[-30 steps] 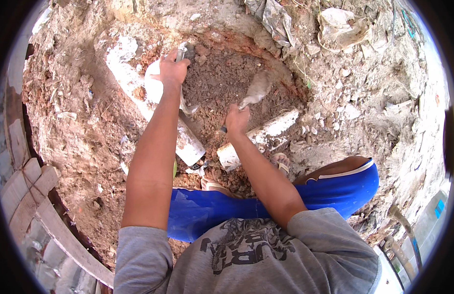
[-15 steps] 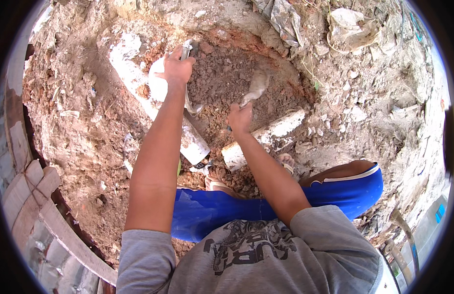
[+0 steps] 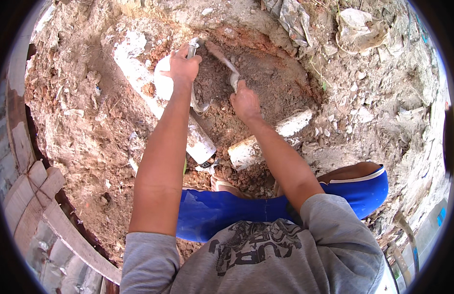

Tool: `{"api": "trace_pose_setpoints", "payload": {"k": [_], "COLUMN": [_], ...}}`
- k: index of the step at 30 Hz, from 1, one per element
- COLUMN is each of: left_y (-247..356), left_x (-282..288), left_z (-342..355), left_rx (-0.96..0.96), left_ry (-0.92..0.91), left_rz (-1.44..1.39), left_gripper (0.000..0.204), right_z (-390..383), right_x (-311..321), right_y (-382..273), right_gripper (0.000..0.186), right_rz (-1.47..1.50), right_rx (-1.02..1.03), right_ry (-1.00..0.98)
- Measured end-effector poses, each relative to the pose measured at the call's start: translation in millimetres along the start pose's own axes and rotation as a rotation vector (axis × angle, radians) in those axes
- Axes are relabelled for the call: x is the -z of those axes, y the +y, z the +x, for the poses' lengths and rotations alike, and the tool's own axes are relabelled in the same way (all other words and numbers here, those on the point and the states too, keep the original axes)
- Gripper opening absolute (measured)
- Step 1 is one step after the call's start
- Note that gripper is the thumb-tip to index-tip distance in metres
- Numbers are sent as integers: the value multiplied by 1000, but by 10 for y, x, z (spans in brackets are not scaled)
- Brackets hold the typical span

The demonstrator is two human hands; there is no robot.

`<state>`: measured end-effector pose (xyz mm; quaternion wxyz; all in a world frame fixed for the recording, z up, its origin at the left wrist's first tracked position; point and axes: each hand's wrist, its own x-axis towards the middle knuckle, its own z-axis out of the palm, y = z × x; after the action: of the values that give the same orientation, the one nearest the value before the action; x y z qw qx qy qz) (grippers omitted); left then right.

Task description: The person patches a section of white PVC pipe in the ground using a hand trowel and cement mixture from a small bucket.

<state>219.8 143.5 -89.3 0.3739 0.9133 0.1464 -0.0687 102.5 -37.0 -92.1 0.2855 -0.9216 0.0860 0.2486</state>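
Head: left hand forward, palm-down

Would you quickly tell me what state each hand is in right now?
Left hand: closed on the rim of a white pipe.
Right hand: closed, holding a trowel.

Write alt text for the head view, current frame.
A person's right hand holds a trowel over a shallow soil pit, while the left hand grasps a pale, curved piece beside a white pipe. A second, dirt-stained pipe lies at the pit's near right edge, beyond blue shorts.
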Motion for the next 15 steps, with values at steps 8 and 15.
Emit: {"api": "trace_pose_setpoints", "payload": {"k": [8, 15], "left_y": [-172, -75], "left_x": [-32, 5], "left_z": [134, 66], "left_rx": [27, -1], "left_ry": [-17, 2], "left_rz": [30, -94], "left_gripper": [66, 67], "right_z": [39, -747], "right_x": [-448, -397], "right_y": [23, -1], "right_gripper": [42, 20], "right_rz": [89, 960], "right_rx": [17, -294], "right_ry": [-24, 237]}}
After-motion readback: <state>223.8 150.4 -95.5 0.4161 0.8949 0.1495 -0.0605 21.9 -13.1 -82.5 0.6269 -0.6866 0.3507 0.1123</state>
